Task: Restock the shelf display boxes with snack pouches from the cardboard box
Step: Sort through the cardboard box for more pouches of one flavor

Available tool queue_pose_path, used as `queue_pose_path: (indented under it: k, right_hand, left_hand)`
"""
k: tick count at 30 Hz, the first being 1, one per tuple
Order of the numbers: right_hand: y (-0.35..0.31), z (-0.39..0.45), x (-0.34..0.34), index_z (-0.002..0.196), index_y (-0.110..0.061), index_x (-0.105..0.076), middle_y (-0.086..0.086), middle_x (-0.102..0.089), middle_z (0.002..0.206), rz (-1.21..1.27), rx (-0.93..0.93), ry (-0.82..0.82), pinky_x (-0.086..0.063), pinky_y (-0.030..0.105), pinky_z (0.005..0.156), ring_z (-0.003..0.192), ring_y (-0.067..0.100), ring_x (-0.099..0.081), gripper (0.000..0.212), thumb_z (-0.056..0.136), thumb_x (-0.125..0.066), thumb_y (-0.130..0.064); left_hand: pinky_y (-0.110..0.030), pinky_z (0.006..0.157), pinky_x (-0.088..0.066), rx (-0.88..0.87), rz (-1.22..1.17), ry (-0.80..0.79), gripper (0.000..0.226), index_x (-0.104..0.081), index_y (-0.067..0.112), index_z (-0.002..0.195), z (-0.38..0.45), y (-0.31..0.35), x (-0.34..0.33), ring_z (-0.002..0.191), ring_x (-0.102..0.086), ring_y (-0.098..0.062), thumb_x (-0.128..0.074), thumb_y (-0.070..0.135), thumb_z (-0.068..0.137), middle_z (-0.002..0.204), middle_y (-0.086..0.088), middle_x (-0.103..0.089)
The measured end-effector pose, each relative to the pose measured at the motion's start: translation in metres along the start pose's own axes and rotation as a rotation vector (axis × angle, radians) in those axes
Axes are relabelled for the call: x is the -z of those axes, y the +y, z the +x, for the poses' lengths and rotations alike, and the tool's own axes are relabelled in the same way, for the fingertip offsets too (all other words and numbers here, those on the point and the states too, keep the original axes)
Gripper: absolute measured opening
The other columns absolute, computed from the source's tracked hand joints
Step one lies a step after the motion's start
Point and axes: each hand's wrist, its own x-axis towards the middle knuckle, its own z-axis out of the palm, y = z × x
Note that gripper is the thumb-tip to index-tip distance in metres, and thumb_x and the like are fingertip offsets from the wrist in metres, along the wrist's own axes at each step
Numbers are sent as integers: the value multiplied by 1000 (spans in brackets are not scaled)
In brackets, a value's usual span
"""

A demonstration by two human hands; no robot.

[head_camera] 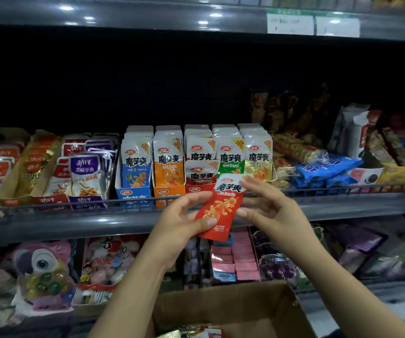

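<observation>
A red snack pouch [221, 208] is held up in front of the shelf rail. My left hand [184, 220] pinches its lower left edge between thumb and fingers. My right hand [267, 206] touches its right edge with fingers spread. Behind it stands a row of display boxes: blue [133, 195], orange [168, 192], red [196, 189], then green and yellow ones. The red box's front pouch [200, 173] sits lower than its neighbours. The cardboard box [230, 311] is open below my forearms, with a few pouches [191, 332] visible at its bottom.
Purple and red fish-snack packs [87, 174] fill the shelf at left. Blue biscuit packs [323, 169] and mixed snacks lie at right. A wire rail [74, 206] runs along the shelf front. The lower shelf holds candy, a toy [43, 262] and pink boxes [235, 259].
</observation>
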Motion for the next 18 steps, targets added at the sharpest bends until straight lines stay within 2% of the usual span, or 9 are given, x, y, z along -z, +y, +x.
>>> queue_pose_path:
  k: [2,4,5,7,10,11,13,15,18]
  right_hand:
    - [6,7,-2,134,-33,-43,-15,-54,122,132,-62,100,-54,17,71,94,-1,-66,72,69,-75,-23]
    - [12,20,-3,141,-25,-34,-11,-54,125,216,-151,133,-56,24,74,91,4,-68,79,74,-76,-16]
    - [14,27,-4,139,-19,-37,-5,-60,123,267,-188,128,-57,27,75,90,8,-69,75,76,-76,-12]
    - [15,41,-8,127,-9,-49,5,-70,104,283,-213,104,-58,29,71,85,14,-70,54,79,-72,-5]
    - [10,64,-15,109,-13,-57,2,-72,96,134,-138,108,-58,32,74,84,13,-69,29,83,-69,-7]
    - [8,73,-16,105,-18,-58,1,-71,98,88,-99,123,-57,34,77,87,13,-68,25,84,-68,-10]
    - [1,92,-19,100,-25,-57,-1,-70,100,19,-11,140,-55,33,78,91,13,-67,22,85,-68,-13]
    - [-6,111,-22,102,-25,-56,-3,-69,99,-16,56,153,-54,26,73,89,9,-65,23,85,-68,-15]
    - [-12,138,-28,108,-22,-55,-4,-66,102,-46,139,169,-53,22,72,91,7,-63,27,86,-67,-14]
  left_hand:
    - [-25,67,-57,-39,88,21,48,-60,25,110,1,-2,-2,89,-69,-5,-70,-7,75,108,9,-64]
    - [-29,69,-58,-63,133,-1,54,-56,31,113,4,-5,-3,93,-68,-6,-70,-6,76,115,8,-61]
    - [-31,70,-59,-72,146,-8,58,-53,35,114,6,-8,-4,95,-67,-6,-71,-5,76,118,8,-58]
    - [-34,73,-59,-94,209,34,63,-46,44,117,10,-13,-6,98,-65,-5,-71,1,78,121,10,-54]
    - [-30,87,-54,-183,526,170,62,-36,44,133,19,-20,-3,112,-54,-3,-68,20,85,130,13,-48]
    - [-31,97,-48,-228,649,202,62,-33,41,139,22,-24,0,121,-46,-4,-65,26,88,137,14,-42]
    - [-32,112,-22,-279,833,222,64,-23,37,147,29,-30,7,137,-26,-7,-57,35,92,149,19,-24]
    - [-28,110,0,-274,943,201,68,-10,38,149,34,-34,12,143,-6,-5,-49,41,95,154,24,-4]
    - [-23,109,16,-279,1056,148,70,7,39,148,42,-42,16,139,16,8,-41,44,97,152,26,17]
